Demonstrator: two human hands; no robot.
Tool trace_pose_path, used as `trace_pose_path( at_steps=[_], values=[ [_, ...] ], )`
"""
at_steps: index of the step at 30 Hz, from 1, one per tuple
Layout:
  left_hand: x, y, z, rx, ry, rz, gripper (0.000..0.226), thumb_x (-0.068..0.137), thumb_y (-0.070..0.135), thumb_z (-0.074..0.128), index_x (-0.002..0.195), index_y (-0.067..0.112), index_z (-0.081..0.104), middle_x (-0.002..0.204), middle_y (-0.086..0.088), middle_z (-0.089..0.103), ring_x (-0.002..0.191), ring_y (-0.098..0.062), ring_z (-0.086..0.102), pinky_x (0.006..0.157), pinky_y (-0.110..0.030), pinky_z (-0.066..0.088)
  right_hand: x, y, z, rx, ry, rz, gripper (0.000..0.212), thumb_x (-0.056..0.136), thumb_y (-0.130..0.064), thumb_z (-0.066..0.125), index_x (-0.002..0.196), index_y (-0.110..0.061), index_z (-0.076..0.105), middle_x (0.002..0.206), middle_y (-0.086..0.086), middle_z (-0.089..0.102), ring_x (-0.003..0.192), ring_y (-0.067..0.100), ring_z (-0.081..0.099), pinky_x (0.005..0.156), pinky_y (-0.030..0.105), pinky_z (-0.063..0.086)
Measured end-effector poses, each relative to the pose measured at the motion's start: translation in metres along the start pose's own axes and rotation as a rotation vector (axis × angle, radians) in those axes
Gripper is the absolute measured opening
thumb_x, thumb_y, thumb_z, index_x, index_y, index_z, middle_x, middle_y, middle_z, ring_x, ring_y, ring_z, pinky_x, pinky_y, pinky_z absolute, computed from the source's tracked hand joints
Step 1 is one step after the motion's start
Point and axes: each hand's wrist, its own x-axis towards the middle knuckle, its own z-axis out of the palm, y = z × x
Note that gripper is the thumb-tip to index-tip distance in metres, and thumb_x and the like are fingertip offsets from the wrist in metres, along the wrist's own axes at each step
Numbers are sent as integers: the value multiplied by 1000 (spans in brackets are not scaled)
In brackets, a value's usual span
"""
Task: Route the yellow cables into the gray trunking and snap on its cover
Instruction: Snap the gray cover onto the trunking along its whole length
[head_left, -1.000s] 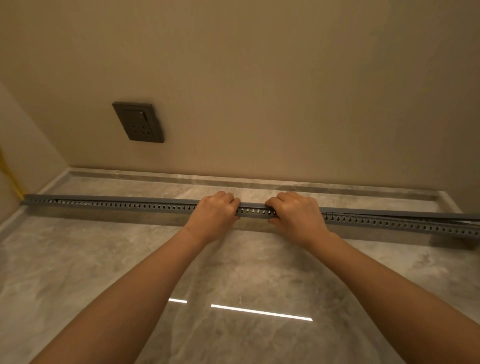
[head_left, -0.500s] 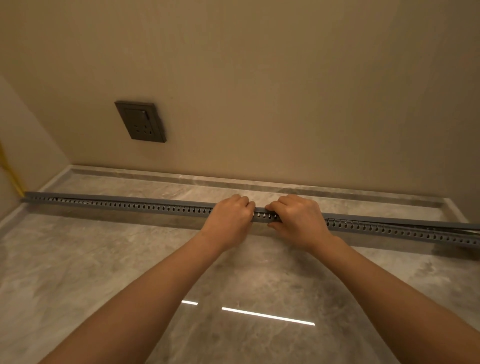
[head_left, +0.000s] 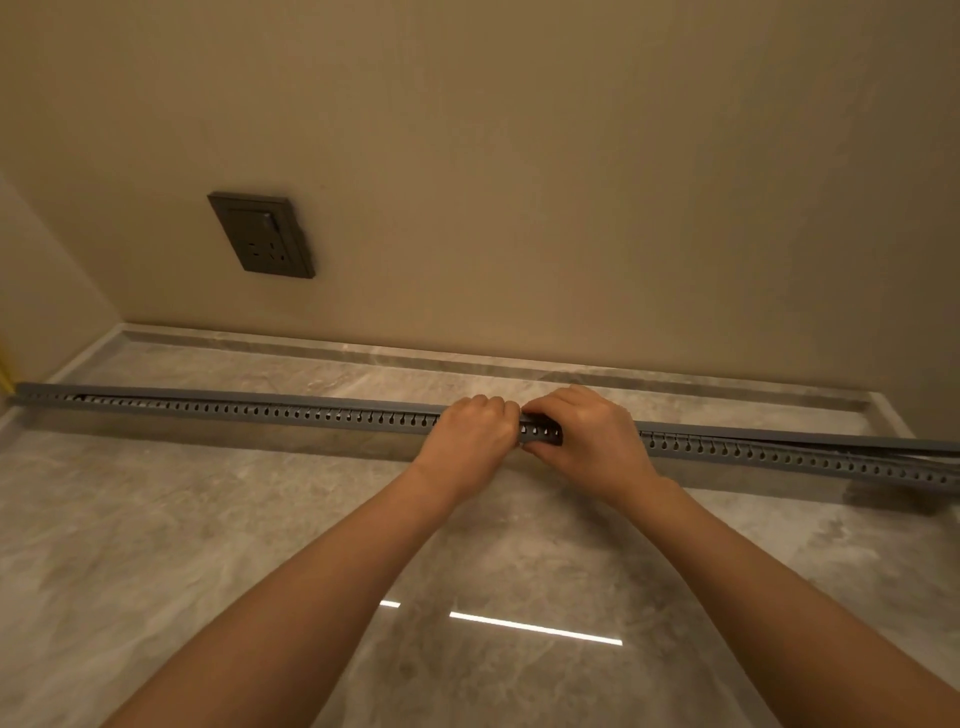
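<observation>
Item: long gray slotted plastic trunking (head_left: 311, 414), lying on the marble floor (head_left: 208, 519) near the wall.
Yellow cable (head_left: 5, 371): visible only at its far left end.
Step in hand: snapping on the flat gray cover strip (head_left: 260, 399).
Left hand (head_left: 475, 434), right hand (head_left: 587, 441): side by side, my fingers curled over and clamped on trunking and cover mid-length.
Next, I judge: the right stretch looks unseated; press along it.

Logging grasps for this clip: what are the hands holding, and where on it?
The left hand and right hand grip the gray trunking side by side, midway along its visible length, fingers curled over it.
</observation>
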Motion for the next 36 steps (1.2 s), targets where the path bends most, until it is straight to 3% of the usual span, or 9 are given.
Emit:
trace_pose_path(
  at_steps=[3,7,13,19,26,29,32,36],
  values=[
    [-1,-1,1,-25,-7,1,31,53,15,87,67,10,60,57,-5,60,49,-20,58,45,-25,44,-9,10,-7,-22,-18,26,32,60,-21,82,89,-14,71,79,-2,69,72,22,63,56,29,50],
    [-3,0,0,-53,-41,-24,11,85,14,63,92,6,60,84,-11,65,77,-27,63,66,-35,46,-21,25,-23,-97,-44,6,42,53,-18,88,91,-13,71,81,-1,69,71,22,63,55,29,51],
    [0,2,-6,-41,-73,-32,21,96,20,44,109,6,53,105,-11,62,96,-27,57,78,-33,41,-18,33,-28,-182,-58,-78,40,50,-21,90,83,-11,71,73,2,68,65,24,64,49,29,48],
    [0,2,-6,-29,-102,-30,25,98,26,40,114,8,49,111,-8,59,101,-23,55,81,-30,39,-14,36,-27,-168,-66,-105,41,48,-22,91,80,-10,71,70,2,67,62,24,64,48,28,49],
    [4,5,-8,-99,-72,-56,19,93,20,45,105,8,54,100,-8,61,91,-25,57,74,-32,40,-14,39,-25,-159,-65,-124,40,49,-22,91,80,-9,71,68,3,66,61,25,63,46,29,49],
    [8,18,-7,-164,41,-15,17,78,16,68,90,6,61,80,-9,64,73,-28,61,62,-35,43,-14,39,-25,-149,-63,-127,40,48,-23,91,81,-9,71,67,2,65,61,24,63,47,29,49],
    [15,36,-5,-207,98,-21,28,53,13,84,70,9,63,61,-4,61,54,-22,59,46,-28,43,-14,39,-25,-134,-55,-130,37,51,-23,90,79,-10,70,65,2,64,59,24,62,44,29,47],
    [18,44,0,-325,189,-106,24,55,15,85,66,11,64,57,-1,61,53,-19,57,46,-25,41,-18,40,-25,-93,-38,-111,27,62,-28,84,79,-11,70,66,1,64,59,23,61,43,31,48]
  ],
)
